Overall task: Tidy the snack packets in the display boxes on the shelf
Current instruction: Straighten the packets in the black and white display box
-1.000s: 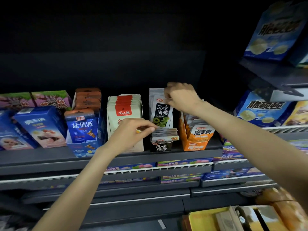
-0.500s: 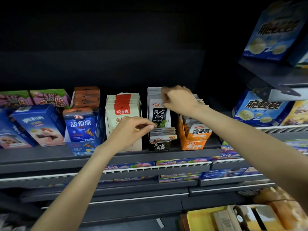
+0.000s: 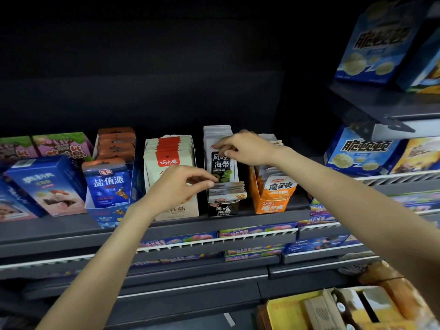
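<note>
A black display box [image 3: 223, 209] of seaweed snack packets stands mid-shelf. Several white-and-black packets [image 3: 220, 163] stand upright in it, and a few fallen ones [image 3: 227, 190] lie bent over its front. My right hand [image 3: 247, 148] pinches the top of the front upright packet. My left hand [image 3: 181, 184] pinches the left edge of the fallen packets. An orange display box [image 3: 272, 206] of packets stands just right. A cream box [image 3: 171, 158] with red-topped packets stands just left.
On the left are a blue display box [image 3: 108, 184], a blue carton [image 3: 45, 184] and purple cartons [image 3: 62, 144]. Blue snack boxes [image 3: 362, 151] sit on the right shelves. The grey shelf edge [image 3: 71, 232] runs below. A yellow crate [image 3: 309, 313] lies bottom right.
My right hand has slid down from the packet tops onto the front upright packet. My left hand has stayed at the fallen packets, with its fingers now on their edge.
</note>
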Available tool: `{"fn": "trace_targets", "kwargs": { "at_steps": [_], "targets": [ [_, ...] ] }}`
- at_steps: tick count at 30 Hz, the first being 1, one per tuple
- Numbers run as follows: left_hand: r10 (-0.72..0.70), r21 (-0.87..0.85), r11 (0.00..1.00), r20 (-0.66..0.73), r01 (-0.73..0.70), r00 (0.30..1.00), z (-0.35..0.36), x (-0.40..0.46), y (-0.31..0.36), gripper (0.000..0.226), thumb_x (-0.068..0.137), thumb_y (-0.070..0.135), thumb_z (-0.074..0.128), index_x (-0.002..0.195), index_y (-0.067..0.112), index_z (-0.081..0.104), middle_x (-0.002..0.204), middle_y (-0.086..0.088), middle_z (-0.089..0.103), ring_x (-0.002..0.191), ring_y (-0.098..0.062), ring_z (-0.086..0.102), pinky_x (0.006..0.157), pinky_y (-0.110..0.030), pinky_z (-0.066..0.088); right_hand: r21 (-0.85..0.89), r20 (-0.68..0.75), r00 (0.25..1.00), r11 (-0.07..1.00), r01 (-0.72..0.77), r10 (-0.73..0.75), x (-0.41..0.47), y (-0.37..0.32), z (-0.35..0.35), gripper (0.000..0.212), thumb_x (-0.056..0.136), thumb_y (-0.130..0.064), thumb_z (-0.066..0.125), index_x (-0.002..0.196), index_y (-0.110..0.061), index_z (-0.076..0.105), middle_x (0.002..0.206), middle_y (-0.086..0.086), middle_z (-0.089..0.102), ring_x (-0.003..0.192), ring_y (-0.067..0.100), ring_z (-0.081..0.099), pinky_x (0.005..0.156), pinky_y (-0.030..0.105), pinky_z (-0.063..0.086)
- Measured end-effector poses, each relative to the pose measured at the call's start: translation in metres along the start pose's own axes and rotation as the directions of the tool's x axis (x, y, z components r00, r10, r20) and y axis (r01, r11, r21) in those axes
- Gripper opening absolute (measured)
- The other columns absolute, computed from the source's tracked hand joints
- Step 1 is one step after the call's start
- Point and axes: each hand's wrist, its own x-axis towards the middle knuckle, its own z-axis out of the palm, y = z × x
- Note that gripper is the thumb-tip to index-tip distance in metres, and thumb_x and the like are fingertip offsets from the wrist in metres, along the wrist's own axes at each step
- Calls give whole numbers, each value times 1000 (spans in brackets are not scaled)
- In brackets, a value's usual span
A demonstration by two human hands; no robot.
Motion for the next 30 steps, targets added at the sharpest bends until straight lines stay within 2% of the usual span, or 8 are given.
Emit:
{"fn": "trace_targets", "kwargs": {
  "at_steps": [5, 7, 10, 16, 20, 24, 27, 30],
  "targets": [
    [60, 256, 965, -35, -49, 998, 5, 10, -4, 20, 95, 27, 53, 102, 18, 70, 78, 5, 70, 60, -3, 58, 56, -15, 41, -12, 17, 997, 997, 75, -75, -8, 3, 0, 33, 100, -23, 46, 130, -17, 57, 124, 2, 65, 112, 13, 60, 98, 34, 46],
    [105, 322, 945, -133, -57, 986, 5, 14, 0, 20, 96, 25, 51, 101, 15, 67, 74, 1, 69, 57, -8, 60, 56, -21, 47, 22, 16, 997, 997, 78, -79, -11, 3, -1, 29, 101, -35, 39, 110, -21, 64, 100, 4, 70, 91, 15, 64, 86, 35, 48],
    [104, 256, 966, -307, -23, 946, 3, 22, 3, 17, 95, 23, 54, 98, 14, 68, 75, 2, 69, 64, -10, 64, 62, -31, 53, 95, 11, 999, 995, 41, -43, -15, 1, -7, 40, 100, -46, 34, 80, -20, 57, 70, 2, 57, 65, 12, 53, 70, 33, 43],
    [9, 211, 976, -290, 55, 957, 6, 31, 5, 17, 96, 26, 54, 97, 17, 68, 77, 7, 68, 71, -5, 63, 68, -27, 51, -146, 65, 994, 984, 99, -90, -17, -4, -9, 17, 95, -28, 56, 104, -14, 60, 80, -10, 55, 72, 9, 53, 67, 28, 35],
    [-120, -108, 990, -267, 94, 956, 7, 30, 9, 15, 93, 31, 57, 107, 26, 59, 92, 21, 60, 87, 12, 56, 73, -3, 42, -191, -128, 991, 981, 25, -50, -20, -4, -12, 22, 97, -25, 50, 114, -13, 57, 92, 7, 66, 87, 27, 63, 74, 37, 47],
    [-183, -291, 947, -131, 139, 974, 11, 32, 8, 32, 90, 27, 60, 121, 23, 51, 107, 20, 56, 99, 14, 50, 84, -2, 42, -186, -366, 930, 978, -98, 23, -30, 5, -39, 21, 96, -29, 52, 104, -10, 58, 83, 9, 66, 77, 29, 65, 64, 37, 51],
    [-195, -346, 929, -157, 131, 968, 17, 38, 6, 36, 92, 20, 59, 127, 19, 51, 112, 17, 58, 102, 11, 53, 85, -3, 42, -128, -568, 821, 978, -165, 64, -48, 14, -56, 24, 94, -28, 55, 104, -7, 61, 79, 9, 65, 71, 30, 64, 61, 32, 47],
    [-199, -405, 907, -177, 113, 964, 19, 42, 6, 35, 93, 17, 58, 127, 20, 52, 117, 11, 63, 107, 4, 57, 86, -5, 43, 58, -726, 678, 993, -102, 112, -77, 17, -67, 19, 93, -24, 59, 102, -7, 60, 84, 6, 66, 71, 21, 61, 62, 30, 45]
  ]
}}
